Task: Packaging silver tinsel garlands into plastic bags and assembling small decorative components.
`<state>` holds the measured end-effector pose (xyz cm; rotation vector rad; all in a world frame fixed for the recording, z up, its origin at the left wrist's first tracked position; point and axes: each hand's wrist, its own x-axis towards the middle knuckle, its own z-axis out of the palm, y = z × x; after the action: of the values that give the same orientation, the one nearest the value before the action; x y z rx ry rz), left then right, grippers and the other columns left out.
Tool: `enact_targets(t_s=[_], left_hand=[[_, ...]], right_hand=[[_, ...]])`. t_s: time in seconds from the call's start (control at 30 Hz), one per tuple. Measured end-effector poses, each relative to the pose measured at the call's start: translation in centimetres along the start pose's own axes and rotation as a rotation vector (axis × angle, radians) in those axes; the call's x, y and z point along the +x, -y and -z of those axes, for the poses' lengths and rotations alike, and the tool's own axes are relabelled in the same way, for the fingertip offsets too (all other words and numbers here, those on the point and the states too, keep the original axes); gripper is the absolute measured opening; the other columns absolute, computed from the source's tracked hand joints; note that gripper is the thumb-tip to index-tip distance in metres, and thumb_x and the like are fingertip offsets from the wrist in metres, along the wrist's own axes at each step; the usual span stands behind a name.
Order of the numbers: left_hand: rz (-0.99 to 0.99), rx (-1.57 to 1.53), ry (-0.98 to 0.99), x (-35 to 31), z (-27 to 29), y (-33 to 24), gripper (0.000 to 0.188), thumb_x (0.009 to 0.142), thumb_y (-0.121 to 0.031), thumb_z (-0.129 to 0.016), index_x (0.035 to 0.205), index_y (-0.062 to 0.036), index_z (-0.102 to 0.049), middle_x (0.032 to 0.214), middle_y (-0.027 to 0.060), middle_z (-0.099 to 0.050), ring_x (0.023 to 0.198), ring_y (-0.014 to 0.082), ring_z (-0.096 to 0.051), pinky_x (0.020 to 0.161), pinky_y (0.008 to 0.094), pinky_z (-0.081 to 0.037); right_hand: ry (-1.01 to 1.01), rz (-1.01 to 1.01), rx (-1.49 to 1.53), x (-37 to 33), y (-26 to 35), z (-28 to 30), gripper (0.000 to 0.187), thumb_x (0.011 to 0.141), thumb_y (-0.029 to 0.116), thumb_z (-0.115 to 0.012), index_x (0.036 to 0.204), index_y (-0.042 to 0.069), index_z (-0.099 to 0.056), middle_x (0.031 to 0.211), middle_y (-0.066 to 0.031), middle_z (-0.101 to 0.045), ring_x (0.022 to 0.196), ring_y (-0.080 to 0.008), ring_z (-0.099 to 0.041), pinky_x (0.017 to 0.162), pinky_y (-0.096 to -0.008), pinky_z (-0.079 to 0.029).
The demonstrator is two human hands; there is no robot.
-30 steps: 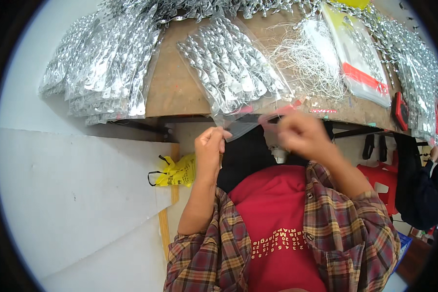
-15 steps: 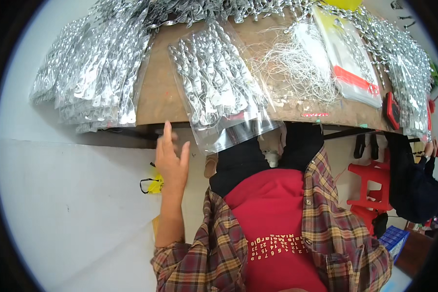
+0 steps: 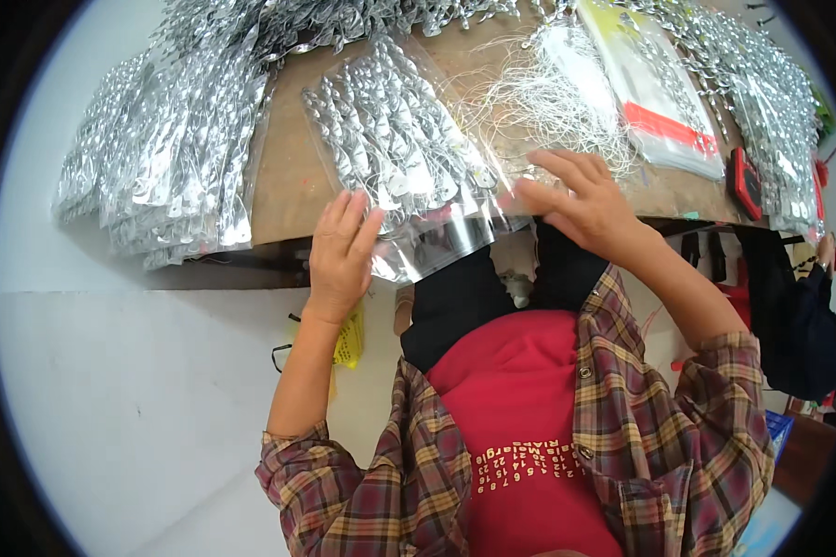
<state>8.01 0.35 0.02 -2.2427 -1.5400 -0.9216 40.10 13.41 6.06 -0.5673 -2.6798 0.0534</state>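
Observation:
A clear plastic bag (image 3: 441, 249) lies on the brown table, its near end hanging past the edge. Inside it are silver twisted foil spirals (image 3: 395, 121), laid side by side. My left hand (image 3: 340, 252) is at the bag's near left edge, its fingers stretched out and lying along the plastic. By the near right edge is my right hand (image 3: 581, 202), with fingers apart and the tips at or just over the bag. Whether those tips touch the plastic is hard to tell.
Filled bags of silver spirals (image 3: 172, 158) are stacked at the left. Loose white strings (image 3: 567, 102) lie right of the bag, beside flat clear bags with a red band (image 3: 669, 130). A red and black device (image 3: 745, 184) sits near the right edge. Another person (image 3: 794, 316) is at far right.
My right hand has come into view from the right, up to the bag. My left hand has moved up and slightly right onto the bag's edge.

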Motion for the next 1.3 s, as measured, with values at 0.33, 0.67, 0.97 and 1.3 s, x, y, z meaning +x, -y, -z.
enact_targets(t_s=[0.33,0.67,0.97,1.3], left_hand=[[-0.038,0.066,-0.017,-0.1,-0.3,0.8,0.048,0.076,-0.009,-0.066,0.122,-0.0197,-0.057,0.133,0.0114,-0.047,0.121,0.0322,-0.046,0.097,0.0446,-0.041],[0.026,-0.067,0.116,-0.4,1.6,0.4,0.044,0.076,-0.012,-0.066,0.119,-0.0170,-0.061,0.132,0.0116,-0.049,0.122,0.0334,-0.045,0.098,0.0433,-0.041],[0.434,-0.517,-0.029,-0.3,2.0,-2.5,0.016,0.087,-0.006,-0.057,0.099,-0.0062,-0.068,0.115,0.0122,-0.057,0.119,0.0316,-0.048,0.098,0.0382,-0.039],[1.005,-0.875,-0.395,0.6,0.3,-4.4,0.013,0.089,-0.010,-0.057,0.089,0.0017,-0.064,0.091,0.0055,-0.058,0.092,0.0160,-0.055,0.083,0.0275,-0.043]], right_hand=[[-0.013,-0.053,0.197,0.5,-0.4,-5.1,0.088,0.055,0.008,-0.077,0.134,0.023,-0.043,0.142,-0.0122,-0.036,0.127,-0.0325,-0.038,0.099,-0.0445,-0.032],[-0.076,0.196,0.085,2.3,-0.7,-5.4,0.060,0.070,0.016,-0.075,0.125,0.030,-0.053,0.137,-0.0032,-0.046,0.127,-0.0282,-0.041,0.100,-0.0425,-0.031],[-0.063,-0.053,0.608,4.0,-0.4,-5.9,0.020,0.087,0.013,-0.059,0.105,0.008,-0.065,0.108,-0.0047,-0.065,0.112,-0.0245,-0.054,0.093,-0.0360,-0.040],[-0.125,-0.471,0.941,6.0,0.4,-7.6,0.016,0.090,0.010,-0.055,0.099,-0.001,-0.064,0.087,-0.0054,-0.066,0.078,-0.0095,-0.058,0.070,-0.0233,-0.045]])
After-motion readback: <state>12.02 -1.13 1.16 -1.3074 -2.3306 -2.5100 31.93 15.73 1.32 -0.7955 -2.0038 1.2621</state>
